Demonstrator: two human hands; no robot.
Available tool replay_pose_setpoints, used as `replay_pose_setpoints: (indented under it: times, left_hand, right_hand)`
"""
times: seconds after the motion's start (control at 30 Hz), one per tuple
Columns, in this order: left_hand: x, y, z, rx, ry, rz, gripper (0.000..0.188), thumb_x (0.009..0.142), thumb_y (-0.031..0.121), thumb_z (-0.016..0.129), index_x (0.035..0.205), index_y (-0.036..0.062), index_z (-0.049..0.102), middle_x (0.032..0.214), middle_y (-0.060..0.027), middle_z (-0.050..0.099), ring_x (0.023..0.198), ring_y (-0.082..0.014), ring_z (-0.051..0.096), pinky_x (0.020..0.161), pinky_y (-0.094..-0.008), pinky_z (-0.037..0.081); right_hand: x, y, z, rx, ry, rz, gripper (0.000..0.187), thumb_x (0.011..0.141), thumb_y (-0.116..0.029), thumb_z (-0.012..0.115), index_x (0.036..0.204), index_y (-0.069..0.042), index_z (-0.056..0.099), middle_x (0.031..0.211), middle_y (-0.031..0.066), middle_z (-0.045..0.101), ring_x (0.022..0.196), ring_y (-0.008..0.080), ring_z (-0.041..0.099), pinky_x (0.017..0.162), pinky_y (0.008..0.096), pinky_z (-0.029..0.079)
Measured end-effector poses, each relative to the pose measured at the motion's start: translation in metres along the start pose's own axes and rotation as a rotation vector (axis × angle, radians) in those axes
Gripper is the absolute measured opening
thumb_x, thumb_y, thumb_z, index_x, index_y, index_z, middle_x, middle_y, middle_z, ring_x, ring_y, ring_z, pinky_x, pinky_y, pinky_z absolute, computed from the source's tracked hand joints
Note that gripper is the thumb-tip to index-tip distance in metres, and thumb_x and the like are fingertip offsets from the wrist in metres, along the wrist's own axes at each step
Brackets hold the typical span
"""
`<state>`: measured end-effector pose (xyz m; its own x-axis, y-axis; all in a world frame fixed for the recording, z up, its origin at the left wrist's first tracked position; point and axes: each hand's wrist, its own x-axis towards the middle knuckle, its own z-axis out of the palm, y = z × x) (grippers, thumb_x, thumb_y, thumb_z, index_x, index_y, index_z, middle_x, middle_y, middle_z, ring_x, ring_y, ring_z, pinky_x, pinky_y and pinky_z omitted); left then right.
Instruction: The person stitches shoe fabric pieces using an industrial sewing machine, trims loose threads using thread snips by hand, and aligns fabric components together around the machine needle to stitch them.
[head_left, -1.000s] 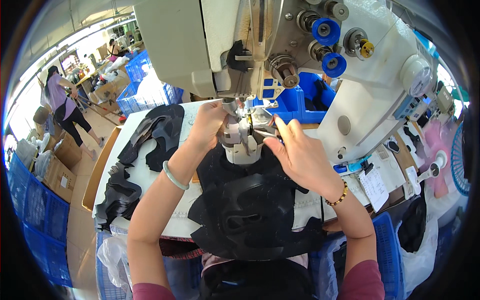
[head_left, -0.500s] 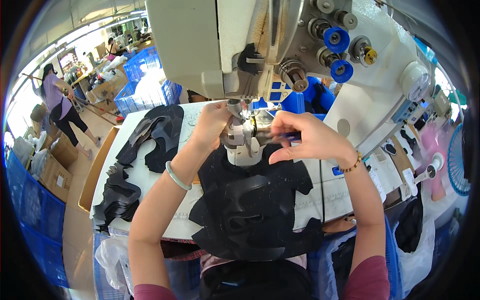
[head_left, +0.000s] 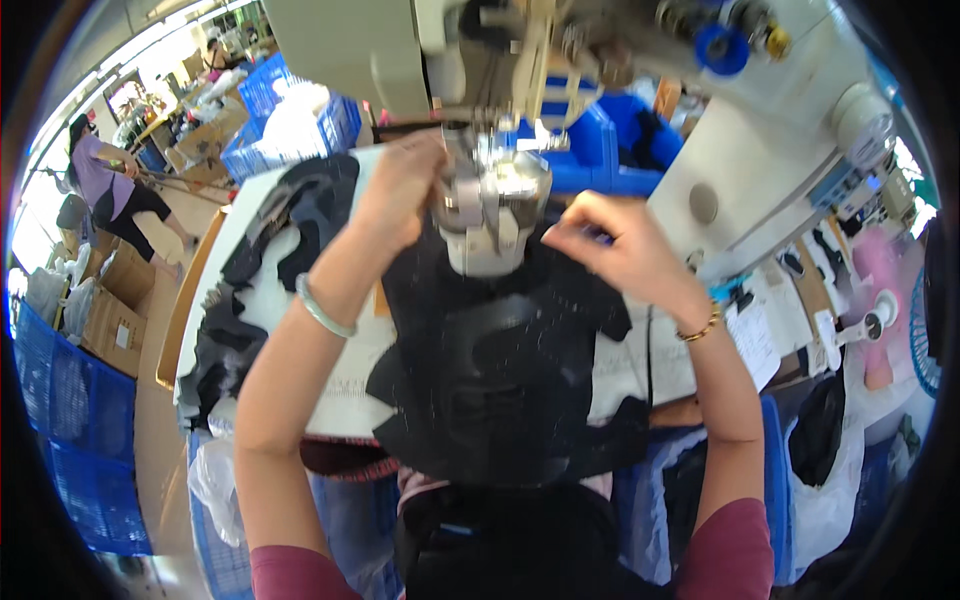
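In front of me stands a sewing machine with a post bed under its needle. My left hand is at the left side of the needle area, fingers curled together; the machine hides its fingertips and anything in them. Just right of the post, my right hand is closed around a small dark blue thing, too hidden to name. Black cut material pieces lie below the post, over the table edge toward my lap.
More black cut pieces are stacked on the white table at left. Blue bins stand behind the machine. Blue crates line the floor at left, where a person stands farther off. A fan is at right.
The whole view has shifted, so the machine sits higher in the picture. My right fingers have drawn together and come slightly away from the post. My left hand stays by the needle.
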<state>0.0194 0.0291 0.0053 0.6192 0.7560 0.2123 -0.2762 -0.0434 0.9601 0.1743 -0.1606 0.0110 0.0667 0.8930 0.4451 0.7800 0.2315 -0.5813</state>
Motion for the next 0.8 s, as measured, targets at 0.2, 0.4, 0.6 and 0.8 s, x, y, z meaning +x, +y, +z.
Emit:
replay_pose_setpoints:
  times: [0.2,0.4,0.6,0.8]
  left_hand:
    - [-0.069,-0.006,-0.074,0.784,-0.100,-0.011,0.025,0.088,0.020,0.064,0.089,-0.0040,0.067,0.089,-0.0077,0.066,0.071,-0.0127,0.060,0.070,-0.0252,0.047]
    - [-0.106,-0.019,-0.020,0.964,-0.499,0.276,0.041,0.078,0.023,0.074,0.110,-0.0002,0.060,0.093,-0.0092,0.059,0.087,-0.0192,0.056,0.078,-0.0300,0.045]
    - [-0.087,-0.031,0.000,1.033,-0.524,0.088,0.039,0.076,0.028,0.077,0.098,0.0000,0.061,0.073,-0.0038,0.049,0.067,-0.0123,0.045,0.060,-0.0280,0.039]
    - [-0.084,0.004,0.028,0.541,-0.606,-0.241,0.020,0.087,0.021,0.068,0.089,0.0014,0.064,0.070,0.0079,0.048,0.064,-0.0008,0.040,0.055,-0.0199,0.034]
  right_hand:
    - [-0.109,0.031,-0.033,-0.603,-0.117,0.603,0.032,0.082,-0.030,0.067,0.093,-0.002,0.056,0.079,0.0166,0.060,0.075,0.0335,0.061,0.068,0.0401,0.047]
    - [-0.157,0.042,-0.012,-0.681,0.089,0.447,0.045,0.078,-0.018,0.070,0.114,0.003,0.052,0.112,0.0184,0.054,0.105,0.0358,0.052,0.089,0.0410,0.043]
    - [-0.119,-0.041,0.071,-0.373,0.008,0.021,0.051,0.079,-0.022,0.071,0.117,0.007,0.053,0.122,0.0199,0.051,0.112,0.0334,0.051,0.091,0.0398,0.042]
    - [-0.105,-0.054,0.064,-0.667,0.175,-0.027,0.059,0.071,-0.017,0.069,0.127,-0.004,0.055,0.133,0.0158,0.048,0.126,0.0290,0.046,0.100,0.0479,0.034]
